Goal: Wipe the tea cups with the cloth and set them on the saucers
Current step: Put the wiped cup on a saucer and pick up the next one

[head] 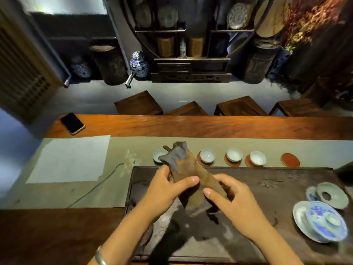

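A brown cloth [188, 170] is held above the dark tea tray [267, 190], gripped by both hands: my left hand [166, 188] pinches its middle and my right hand [233, 197] holds its lower part. Behind the tray runs a row of pale tea cups. One cup [159, 155] stands at the left, partly hidden by the cloth. Three cups [207, 156] [234, 154] [257, 158] sit on red saucers. An empty red saucer [290, 160] lies at the right end of the row.
A blue-and-white lidded bowl on a plate [321, 220] and a pale ring-shaped dish [332, 195] sit at the tray's right. A white sheet [70, 159], a dried flower [129, 161] and a phone [72, 123] lie to the left. Wooden stools stand beyond the table.
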